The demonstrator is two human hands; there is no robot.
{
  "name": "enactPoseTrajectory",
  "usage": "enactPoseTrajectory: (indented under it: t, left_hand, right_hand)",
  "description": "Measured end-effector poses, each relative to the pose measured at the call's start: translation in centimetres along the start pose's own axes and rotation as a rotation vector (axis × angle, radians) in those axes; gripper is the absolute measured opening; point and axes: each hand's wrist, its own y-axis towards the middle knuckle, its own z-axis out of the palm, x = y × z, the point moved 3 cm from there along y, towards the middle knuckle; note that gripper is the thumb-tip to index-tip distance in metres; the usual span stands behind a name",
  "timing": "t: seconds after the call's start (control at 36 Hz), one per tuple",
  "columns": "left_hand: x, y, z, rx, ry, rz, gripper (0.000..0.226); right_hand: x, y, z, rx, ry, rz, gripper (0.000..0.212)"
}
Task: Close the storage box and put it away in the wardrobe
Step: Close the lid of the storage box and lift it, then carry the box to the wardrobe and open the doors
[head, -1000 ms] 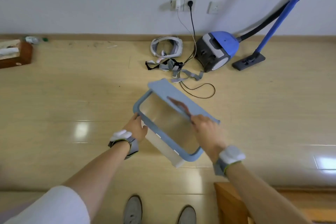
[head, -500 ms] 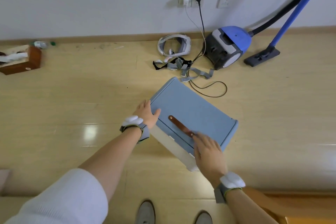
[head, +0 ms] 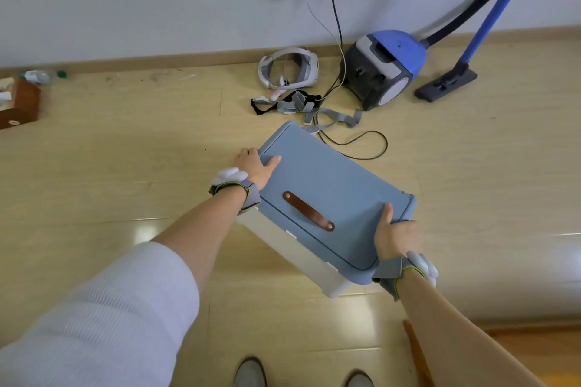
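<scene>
Storage box [head: 317, 226] sits lidded on the floor, left hand [head: 256, 166] and right hand [head: 391, 237] each closed over opposite lid [head: 333, 185] edges; press evenly, then lift level.

White ribbed sleeve [head: 103, 320] pushed up the left forearm; right forearm bare. Grey strap with a thin green edge around each wrist, topped by a lumpy white tracker [head: 228, 175] behind the left hand [head: 255, 165] and another [head: 423, 264] behind the right hand [head: 393, 237]. Grey shoes [head: 250, 373] at the bottom edge.
</scene>
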Motion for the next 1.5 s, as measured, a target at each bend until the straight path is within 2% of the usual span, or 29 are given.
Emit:
enactPoseTrajectory:
  t: [0.11,0.31,0.42,0.58,0.64,0.67,0.69,0.78,0.83,0.86,0.89,0.94,1.06,1.17,1.22,1.28,1.31,1.36,1.39,1.45,1.47,1.5]
  left_hand:
    - [-0.2,1.1,0.9,-0.064,-0.024,-0.012,0.077]
    - [1.4,0.2,0.1,-0.059,-0.057,-0.070,0.075]
    - [2.6,-2.1,-3.1,-0.064,-0.065,-0.118,0.076]
    - [3.9,-8.8,-12.4,-0.107,-0.132,-0.181,0.076]
    - [4.8,-14.5,-18.9,-0.137,-0.161,-0.245,0.076]
    - [4.6,-15.0,-19.0,-0.145,-0.162,-0.240,0.076]
    - [5.3,-18.4,-22.5,-0.185,-0.187,-0.272,0.076]
    - [5.5,-22.4,-24.9,-0.164,-0.233,-0.314,0.074]
    - [6.8,-29.6,-30.5,-0.218,-0.290,-0.408,0.073]
    - [6.6,-30.6,-30.8,-0.216,-0.300,-0.416,0.072]
    - [8.4,-36.9,-34.6,-0.302,-0.351,-0.498,0.071]
    - [9.2,-41.9,-36.0,-0.338,-0.358,-0.537,0.070]
    - [9.8,-48.5,-36.5,-0.329,-0.431,-0.643,0.071]
    - [12.8,-64.7,-39.1,-0.474,-0.621,-0.869,0.083]
    - [13.5,-69.5,-38.8,-0.536,-0.581,-0.948,0.078]
    - [15.3,-78.7,-37.9,-0.600,-0.605,-1.116,0.077]
    - [14.9,-79.2,-37.4,-0.583,-0.578,-1.123,0.078]
    - [16.4,-87.4,-35.3,-0.622,-0.621,-1.267,0.079]
    - [16.1,-87.7,-35.0,-0.614,-0.633,-1.255,0.078]
    - [16.5,-96.2,-32.5,-0.662,-0.727,-1.370,0.077]
    - [16.3,-96.3,-32.5,-0.661,-0.708,-1.345,0.077]
    - [16.4,-100.3,-30.9,-0.670,-0.734,-1.421,0.076]
  right_hand:
    - [-0.4,0.6,0.3,-0.055,0.045,-0.005,0.075]
    - [0.7,0.1,-0.1,-0.026,0.082,-0.053,0.077]
    - [2.9,-1.5,-2.2,-0.042,0.054,-0.115,0.077]
    - [7.0,-7.3,-8.2,0.015,0.020,-0.236,0.077]
    - [9.8,-12.4,-12.7,0.053,-0.002,-0.296,0.077]
    - [9.9,-12.9,-13.3,0.050,0.002,-0.307,0.078]
    - [11.1,-15.6,-15.7,0.055,-0.014,-0.343,0.079]
    - [12.5,-18.7,-18.2,0.049,-0.043,-0.386,0.080]
    - [14.9,-24.4,-22.4,0.080,-0.075,-0.489,0.080]
    - [15.3,-25.6,-23.3,0.064,-0.087,-0.510,0.080]
    - [17.1,-30.5,-26.8,0.115,-0.122,-0.629,0.080]
    - [17.6,-34.2,-28.9,0.140,-0.196,-0.738,0.082]
    - [17.9,-38.5,-30.3,0.161,-0.273,-0.844,0.083]
    - [17.1,-50.0,-34.3,0.325,-0.401,-1.117,0.087]
    - [16.6,-53.4,-34.9,0.410,-0.478,-1.189,0.086]
    - [13.0,-59.8,-35.5,0.486,-0.550,-1.344,0.084]
    - [12.8,-60.0,-35.7,0.478,-0.566,-1.330,0.084]
    - [8.4,-66.1,-35.9,0.533,-0.610,-1.488,0.083]
    - [8.0,-66.0,-36.2,0.562,-0.609,-1.474,0.083]
    - [2.9,-71.5,-36.3,0.669,-0.686,-1.629,0.081]
    - [2.6,-71.3,-36.6,0.689,-0.715,-1.596,0.080]
    - [-0.2,-73.7,-36.5,0.741,-0.721,-1.670,0.080]
